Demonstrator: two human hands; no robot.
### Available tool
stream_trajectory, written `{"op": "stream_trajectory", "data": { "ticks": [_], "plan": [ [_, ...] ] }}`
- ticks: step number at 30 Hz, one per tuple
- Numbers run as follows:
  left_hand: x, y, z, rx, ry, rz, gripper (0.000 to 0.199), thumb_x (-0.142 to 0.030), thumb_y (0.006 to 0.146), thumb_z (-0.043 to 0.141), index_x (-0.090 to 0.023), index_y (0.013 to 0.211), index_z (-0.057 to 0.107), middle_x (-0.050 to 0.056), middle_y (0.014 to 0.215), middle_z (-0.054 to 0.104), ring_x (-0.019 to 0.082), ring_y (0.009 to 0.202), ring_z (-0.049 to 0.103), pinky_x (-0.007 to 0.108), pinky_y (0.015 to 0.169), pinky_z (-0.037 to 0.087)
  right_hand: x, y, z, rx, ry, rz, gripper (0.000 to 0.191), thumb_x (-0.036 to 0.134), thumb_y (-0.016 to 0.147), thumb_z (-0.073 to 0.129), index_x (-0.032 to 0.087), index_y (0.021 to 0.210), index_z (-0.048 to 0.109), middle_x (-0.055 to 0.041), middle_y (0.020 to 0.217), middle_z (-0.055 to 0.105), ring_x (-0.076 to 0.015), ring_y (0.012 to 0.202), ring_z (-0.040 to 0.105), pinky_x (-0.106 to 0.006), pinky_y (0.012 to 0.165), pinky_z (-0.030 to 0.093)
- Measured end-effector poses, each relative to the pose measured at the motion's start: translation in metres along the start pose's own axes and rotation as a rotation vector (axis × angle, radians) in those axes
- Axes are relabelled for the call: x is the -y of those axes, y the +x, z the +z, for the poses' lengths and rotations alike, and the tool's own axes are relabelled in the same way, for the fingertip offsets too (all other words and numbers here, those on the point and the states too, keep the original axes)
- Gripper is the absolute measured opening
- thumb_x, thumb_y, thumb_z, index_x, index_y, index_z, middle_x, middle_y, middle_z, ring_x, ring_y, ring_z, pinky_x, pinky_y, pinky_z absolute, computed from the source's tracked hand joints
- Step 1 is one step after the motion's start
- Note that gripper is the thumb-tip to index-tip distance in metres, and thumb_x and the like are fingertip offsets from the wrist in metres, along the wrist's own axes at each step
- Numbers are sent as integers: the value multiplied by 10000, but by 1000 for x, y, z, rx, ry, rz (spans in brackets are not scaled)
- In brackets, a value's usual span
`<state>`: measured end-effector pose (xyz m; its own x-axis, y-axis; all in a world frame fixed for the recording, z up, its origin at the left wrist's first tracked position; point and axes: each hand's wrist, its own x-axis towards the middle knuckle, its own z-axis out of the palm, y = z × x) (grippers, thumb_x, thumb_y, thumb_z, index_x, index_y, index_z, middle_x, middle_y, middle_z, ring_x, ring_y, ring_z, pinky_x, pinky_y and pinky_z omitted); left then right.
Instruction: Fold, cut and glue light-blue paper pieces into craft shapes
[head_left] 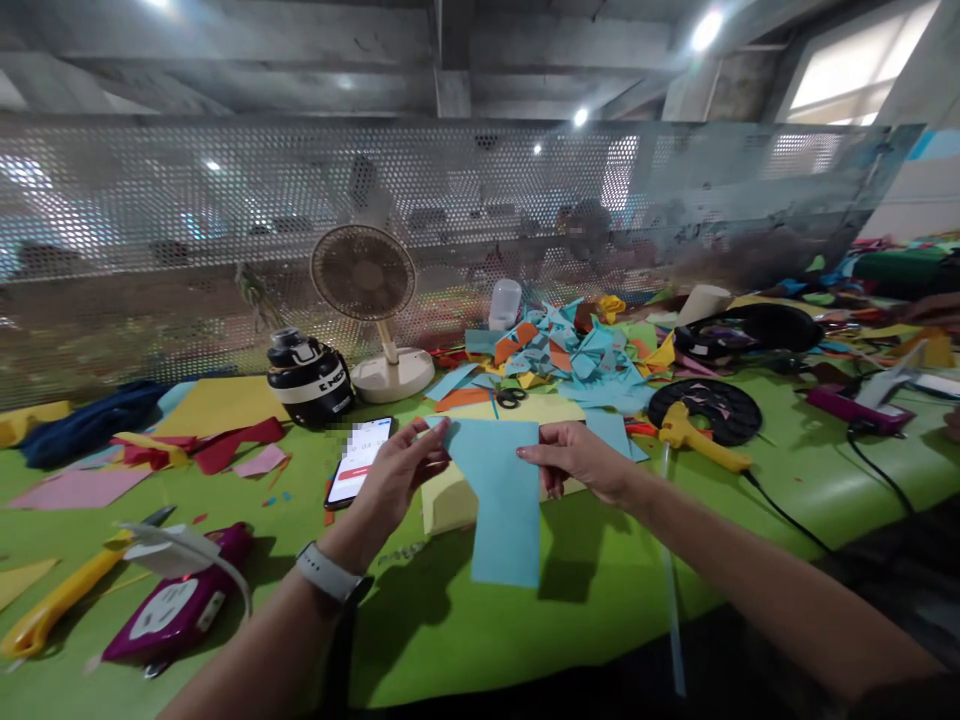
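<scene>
A light blue piece of paper (pixel 507 505) hangs between my two hands above the green table. Its left side is cut away, leaving a long strip below a wider top. My left hand (pixel 409 460) pinches the upper left corner between thumb and fingers. At the right edge, near the top, my right hand (pixel 570 458) grips the same sheet. Behind and below it lies pale yellow paper (pixel 448 505), partly hidden. A phone (pixel 360 465) with a lit screen rests just left of my left hand. Black-handled scissors (pixel 511 398) lie beyond the paper.
A small fan (pixel 364 275) and a black bottle (pixel 307 380) stand at the back. Folded blue and orange paper pieces (pixel 577 350) form a heap. Yellow glue guns (pixel 697 440) lie at right and left, near purple power strips (pixel 184 600). A perforated metal screen (pixel 225 220) borders the table.
</scene>
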<state>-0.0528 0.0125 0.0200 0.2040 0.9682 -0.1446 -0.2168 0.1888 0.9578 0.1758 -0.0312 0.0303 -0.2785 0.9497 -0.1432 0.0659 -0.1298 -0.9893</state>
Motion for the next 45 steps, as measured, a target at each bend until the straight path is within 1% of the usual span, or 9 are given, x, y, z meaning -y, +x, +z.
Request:
{"op": "stream_trajectory", "data": {
  "ticks": [5,12,18,23,25,28,31,36,45],
  "plan": [
    [9,-14,15,263,100,-165,604,-385,580,852,-193,1076,566,23,821,728,152,696,678,239,641,520,-7,5,11,-32,75,63,329,433,689,729,145,701,570,-9,542,675,-83,406,595,-180,434,497],
    [0,-11,0,454,353,-211,617,-360,643,811,-177,1163,534,61,874,728,155,693,658,224,589,481,-14,3,5,-48,37,68,361,414,649,773,140,588,547,42,437,599,-50,353,535,-136,372,429],
    [5,7,-13,346,616,-119,705,-441,609,781,-138,1173,486,-44,591,595,111,495,494,213,464,317,-29,9,2,82,-94,105,405,494,678,735,132,614,566,33,451,607,-52,336,518,-149,345,389],
    [15,15,-19,395,683,-53,579,-461,644,713,-153,1094,519,-72,577,503,103,499,407,227,479,265,-33,10,0,111,-220,98,436,566,763,628,143,675,566,12,528,625,-67,390,543,-173,384,394],
    [17,14,-20,413,707,-33,505,-450,660,697,-166,1050,546,-75,565,473,103,501,386,231,483,258,-25,2,-9,12,-450,43,427,565,821,558,156,700,579,-6,576,642,-94,454,581,-199,440,414],
    [18,13,-22,406,726,-8,445,-435,666,692,-175,1008,579,-72,556,451,108,511,379,231,492,267,-6,-13,-34,-345,-1072,-35,380,514,888,481,183,772,628,-42,707,687,-158,648,636,-241,551,398],
    [18,13,-25,395,707,-1,437,-431,657,699,-181,1000,596,-70,559,447,113,520,392,224,493,284,8,-26,-62,-540,-1362,62,291,414,917,457,191,880,640,-79,879,706,-218,826,639,-270,623,380],
    [14,10,-23,443,727,-33,450,-432,634,723,-180,995,626,-66,562,454,114,524,390,217,493,300,1,-26,-87,-511,-1442,194,447,507,820,561,134,1064,587,-156,985,679,-307,901,634,-317,660,413],
    [15,5,-23,466,775,-65,449,-441,638,723,-181,997,646,-62,578,442,121,551,379,209,501,309,-16,-13,-89,-513,-1458,292,868,629,713,614,94,1354,376,-240,1172,600,-391,1053,587,-417,779,445]
  ]
}}
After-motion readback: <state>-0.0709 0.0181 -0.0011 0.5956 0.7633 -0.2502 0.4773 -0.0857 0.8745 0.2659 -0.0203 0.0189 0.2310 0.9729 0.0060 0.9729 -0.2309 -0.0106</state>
